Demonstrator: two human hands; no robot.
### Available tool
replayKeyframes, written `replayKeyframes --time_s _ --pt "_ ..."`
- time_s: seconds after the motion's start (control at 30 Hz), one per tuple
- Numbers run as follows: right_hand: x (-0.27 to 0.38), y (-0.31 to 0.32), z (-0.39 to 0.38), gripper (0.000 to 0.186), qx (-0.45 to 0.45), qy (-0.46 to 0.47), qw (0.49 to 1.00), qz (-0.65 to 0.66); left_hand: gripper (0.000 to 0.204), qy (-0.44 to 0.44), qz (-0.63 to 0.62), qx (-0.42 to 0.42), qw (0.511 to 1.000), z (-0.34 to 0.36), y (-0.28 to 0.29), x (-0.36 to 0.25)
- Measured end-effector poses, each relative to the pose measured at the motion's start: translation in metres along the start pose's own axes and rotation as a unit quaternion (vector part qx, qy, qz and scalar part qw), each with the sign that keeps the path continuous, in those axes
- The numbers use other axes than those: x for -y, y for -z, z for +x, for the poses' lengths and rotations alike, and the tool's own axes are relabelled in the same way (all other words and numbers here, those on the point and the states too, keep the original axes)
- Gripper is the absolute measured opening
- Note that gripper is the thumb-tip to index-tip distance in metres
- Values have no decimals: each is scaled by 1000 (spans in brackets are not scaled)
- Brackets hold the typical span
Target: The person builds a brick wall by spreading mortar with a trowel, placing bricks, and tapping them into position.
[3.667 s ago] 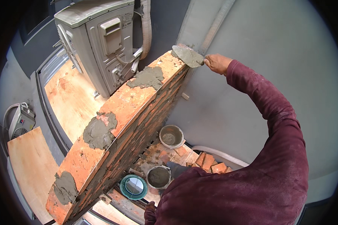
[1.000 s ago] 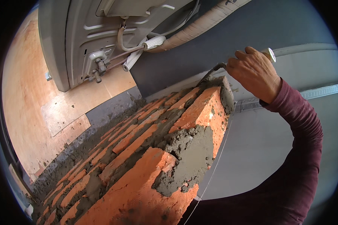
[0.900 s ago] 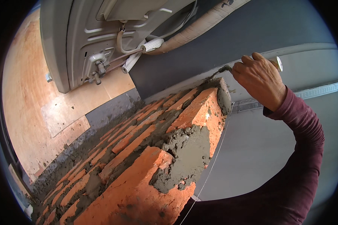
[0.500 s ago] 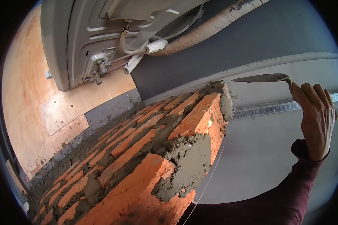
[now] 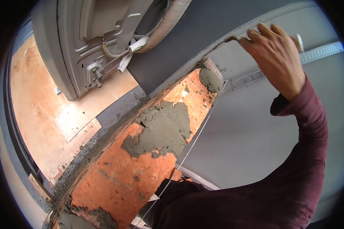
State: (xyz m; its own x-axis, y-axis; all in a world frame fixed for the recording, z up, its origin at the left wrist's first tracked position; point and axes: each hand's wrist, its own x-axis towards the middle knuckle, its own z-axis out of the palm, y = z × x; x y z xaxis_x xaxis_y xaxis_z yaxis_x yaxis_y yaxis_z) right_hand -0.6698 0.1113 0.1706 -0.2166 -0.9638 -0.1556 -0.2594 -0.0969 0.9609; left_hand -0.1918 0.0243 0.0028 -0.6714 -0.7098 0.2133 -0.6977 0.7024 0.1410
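My right hand (image 5: 273, 57) is closed around a trowel, raised over the far end of the brick wall. The trowel (image 5: 230, 38) shows its bent neck and a thin, nearly edge-on blade beside the far end of the wall; the pale end of its handle sticks out behind my fist. Below runs the orange brick wall (image 5: 114, 175), seen from above. Wet grey mortar (image 5: 166, 124) lies in a thick patch on its top, with another mortar patch (image 5: 211, 79) at the far end. My left hand is out of view.
A taut white string (image 5: 189, 150) runs along the wall's right side. An outdoor air-conditioner unit (image 5: 70, 49) with wrapped pipes (image 5: 168, 24) hangs at upper left, above wooden boards (image 5: 38, 99). A perforated metal strip (image 5: 321, 52) crosses the grey plastered wall (image 5: 237, 141) at right.
My right hand and the trowel have moved up and left in the picture, toward the wall's far end. The view has shifted, showing more of the wall's top and less of its left side.
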Motion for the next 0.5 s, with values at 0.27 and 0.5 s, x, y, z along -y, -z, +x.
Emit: replayKeyframes --time_s 0.27,0.5 --pt "8 -37 -31 10 64 21 997 -30 71 -30 7 -50 998 -39 29 22" --pt "-40 26 -129 7 42 -167 983 62 76 -67 31 -24 997 -61 33 41"
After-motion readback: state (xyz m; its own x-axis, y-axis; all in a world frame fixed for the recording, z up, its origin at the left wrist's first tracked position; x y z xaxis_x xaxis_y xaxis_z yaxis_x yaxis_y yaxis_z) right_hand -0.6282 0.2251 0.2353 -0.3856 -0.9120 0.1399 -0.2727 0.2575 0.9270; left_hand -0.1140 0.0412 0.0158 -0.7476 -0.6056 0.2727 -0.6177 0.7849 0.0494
